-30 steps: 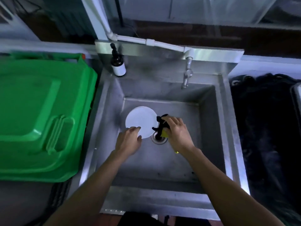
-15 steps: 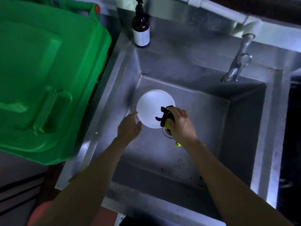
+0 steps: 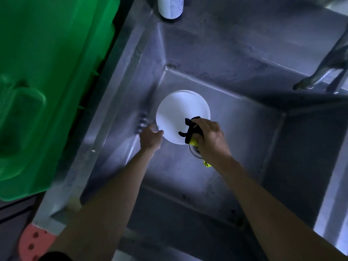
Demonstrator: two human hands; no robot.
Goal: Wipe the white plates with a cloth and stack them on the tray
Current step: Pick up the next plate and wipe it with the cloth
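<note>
Two hands, one plate, one cloth

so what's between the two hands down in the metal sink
In the head view, the round white plate spans the gap: the left hand grips its edge, and the right hand presses a black and yellow cloth on it.

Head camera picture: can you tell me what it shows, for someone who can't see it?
Two hands work over a metal sink: the left hand holds the rim of a white plate, and the right hand presses a black and yellow cloth onto it. A green bin stands beside the sink.
</note>
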